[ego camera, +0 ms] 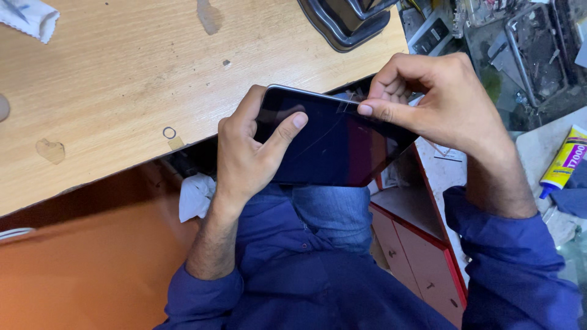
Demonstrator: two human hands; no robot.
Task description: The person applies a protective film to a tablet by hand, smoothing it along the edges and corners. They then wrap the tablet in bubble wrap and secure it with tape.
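a white cloth (27,17) lies at the far left corner of the wooden table (122,79). a small ring (169,132) sits near the table's edge. the left hand (244,153) wraps around the left end of a dark tablet (333,143), thumb flat on the cracked glass. the tablet is held up over the person's lap, just past the table edge. the right hand (440,104) pinches a bit of clear tape (345,105) at the tablet's top edge. a yellow glue tube (562,160) lies far right.
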